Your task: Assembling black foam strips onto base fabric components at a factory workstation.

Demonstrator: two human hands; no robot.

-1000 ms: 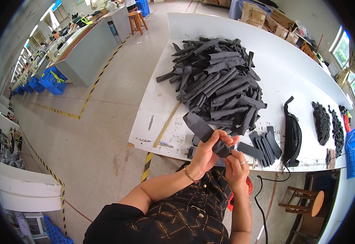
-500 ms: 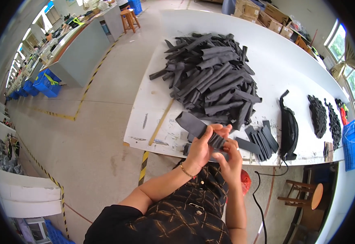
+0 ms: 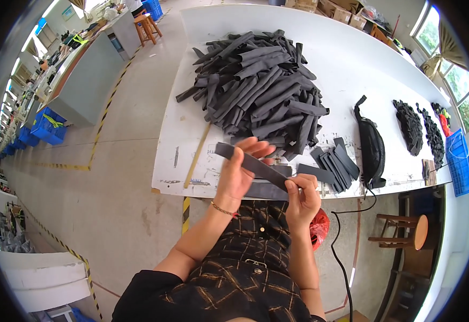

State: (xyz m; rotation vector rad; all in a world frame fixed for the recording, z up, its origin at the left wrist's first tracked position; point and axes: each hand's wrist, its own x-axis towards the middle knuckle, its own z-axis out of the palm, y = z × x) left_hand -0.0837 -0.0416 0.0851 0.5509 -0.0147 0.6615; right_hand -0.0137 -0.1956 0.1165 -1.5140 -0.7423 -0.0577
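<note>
A dark grey fabric strip [image 3: 265, 172] is stretched slantwise between my hands above the table's near edge. My left hand [image 3: 235, 174] holds its upper left part under the thumb, with the other fingers extended behind it. At the lower right end, my right hand [image 3: 303, 203] pinches the strip between thumb and fingers. More dark strips [image 3: 269, 190] lie on the table beneath it, partly hidden by my hands. Just beyond them rises a large heap of dark grey fabric pieces [image 3: 266, 86]. Several flat strips [image 3: 337, 165] are fanned out to the right of my hands.
On the white table [image 3: 352, 80], a black mesh pouch [image 3: 371, 145] lies right of the strips, with black bundles [image 3: 409, 127] farther right. A blue basket [image 3: 459, 163] hangs at the right edge. Below are a red plastic bag [image 3: 319, 228], black cord [image 3: 337, 252] and wooden stool [image 3: 406, 231].
The strip was folded or bunched between my hands and now extends straight. My hands have moved apart, the left one to the left. The whole view has shifted slightly.
</note>
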